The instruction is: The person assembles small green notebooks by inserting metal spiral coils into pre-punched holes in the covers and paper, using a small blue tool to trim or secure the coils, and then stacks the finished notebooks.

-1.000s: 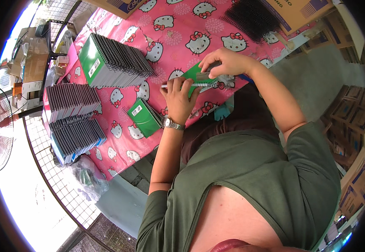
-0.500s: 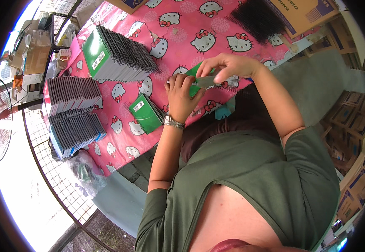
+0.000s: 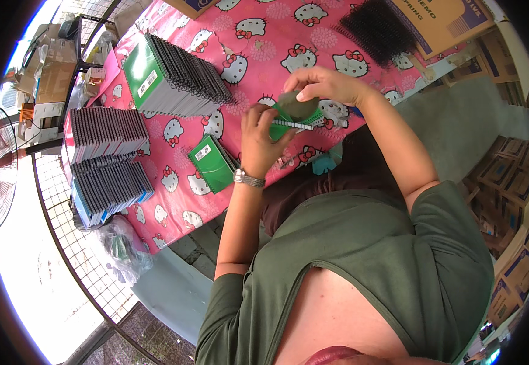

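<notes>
A green notebook [image 3: 281, 132] lies between my hands near the table's front edge. A white strip with a row of dark holes or teeth runs along it. My left hand [image 3: 261, 131], with a metal watch at the wrist, curls its fingers over the notebook's left end. Between the thumb and fingers of my right hand [image 3: 325, 87] is a blurred grey-green sheet [image 3: 299, 108], tilted above the notebook. Just left of my left wrist, a smaller-looking green notebook [image 3: 214, 164] with a black wire spine lies on the pink patterned tablecloth [image 3: 240, 100].
A tall stack of green spiral notebooks [image 3: 179, 79] stands at the back left. Nearer are rows of dark-spined notebooks [image 3: 103, 137] and blue-edged ones [image 3: 112, 188]. Black wire spirals [image 3: 374, 33] lie by a cardboard box [image 3: 438, 24] at the back right. A fan [image 3: 0, 170] stands at the left.
My right hand has moved slightly left and up, and the grey-green sheet now appears broader. The white strip shows more plainly. My left hand stays almost in place.
</notes>
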{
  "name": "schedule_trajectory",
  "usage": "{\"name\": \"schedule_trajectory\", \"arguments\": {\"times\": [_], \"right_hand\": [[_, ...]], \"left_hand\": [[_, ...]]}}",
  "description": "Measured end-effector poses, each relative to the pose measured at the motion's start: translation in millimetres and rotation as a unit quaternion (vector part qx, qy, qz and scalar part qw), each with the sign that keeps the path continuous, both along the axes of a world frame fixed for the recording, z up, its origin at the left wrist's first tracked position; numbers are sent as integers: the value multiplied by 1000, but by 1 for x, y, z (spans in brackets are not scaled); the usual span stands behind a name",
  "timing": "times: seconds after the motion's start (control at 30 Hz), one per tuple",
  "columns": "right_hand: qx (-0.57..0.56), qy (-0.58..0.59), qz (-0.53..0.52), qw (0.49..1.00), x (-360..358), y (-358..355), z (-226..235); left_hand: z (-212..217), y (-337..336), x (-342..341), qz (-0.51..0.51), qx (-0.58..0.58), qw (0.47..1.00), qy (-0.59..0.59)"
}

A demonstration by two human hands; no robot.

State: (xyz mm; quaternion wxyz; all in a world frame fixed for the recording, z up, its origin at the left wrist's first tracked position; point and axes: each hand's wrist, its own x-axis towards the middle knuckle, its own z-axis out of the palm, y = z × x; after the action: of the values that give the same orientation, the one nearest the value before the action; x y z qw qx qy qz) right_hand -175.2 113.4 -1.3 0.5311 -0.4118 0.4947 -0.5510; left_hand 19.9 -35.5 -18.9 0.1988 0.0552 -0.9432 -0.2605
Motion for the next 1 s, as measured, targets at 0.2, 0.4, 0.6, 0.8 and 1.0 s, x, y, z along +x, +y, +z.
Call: {"name": "schedule_trajectory", "arguments": {"times": [0.2,0.4,0.6,0.8,1.0], "right_hand": [[39,144,17,989,11,-13,-14],[40,32,-33,998,30,3,-13],[-88,-191,2,978,13,16,-9],[-19,-17,-12,1000,11,7,-11],[-56,-116,-4,992,10,6,4]], "left_hand": [[0,-27,7,2,20,999,-40],[-6,-19,9,14,126,991,-47],[-3,-12,4,-23,128,990,-53],[-2,-13,2,-27,135,989,-60],[-7,-16,1,-23,163,985,-55]]}}
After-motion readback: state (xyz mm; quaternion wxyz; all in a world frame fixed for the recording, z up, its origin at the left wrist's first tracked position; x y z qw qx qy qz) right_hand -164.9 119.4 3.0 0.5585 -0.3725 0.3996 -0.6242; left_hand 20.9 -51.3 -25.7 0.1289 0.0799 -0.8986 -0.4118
